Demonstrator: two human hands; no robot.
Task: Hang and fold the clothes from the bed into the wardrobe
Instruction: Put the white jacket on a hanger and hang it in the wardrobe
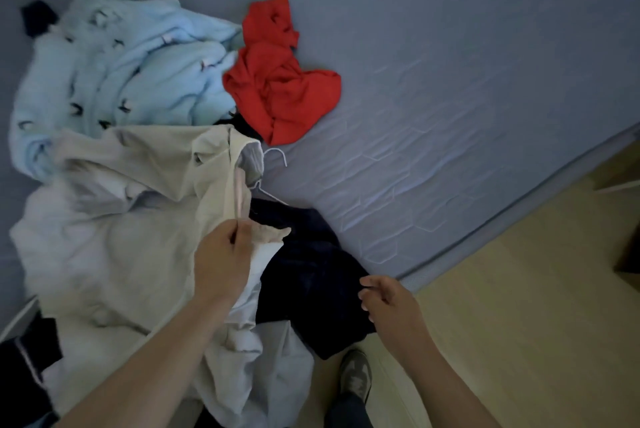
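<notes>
A person is standing at the edge of a bed (450, 81) covered in a grey-blue sheet, and a heap of clothes is lying across its left part. The left hand (223, 261) is reaching over a big cream garment (114, 230) that is sprawling over the near side of the bed and hanging off its edge. Its fingers are curling tight against the thumb and pinching a pale pink strip (238, 195) that is running up into the cream folds; whether this strip is cloth or part of a hanger is not showing clearly. The right hand (389, 304) is hovering at the right edge of a dark navy garment (311, 275), which is lying beside the cream one and drooping over the bed's edge. Its fingers are bending inward with the tips close together at the cloth, though I cannot tell whether they are actually pinching it. Two thin wire hanger hooks (277, 154) are poking out from under the cream garment. Farther back, a fluffy light blue garment (131, 64) with small dark marks is lying crumpled, and a red garment (277, 81) is bunching just to its right, touching it. A shoe (355, 377) is standing on the pale wooden floor (519, 306) below the hands.
</notes>
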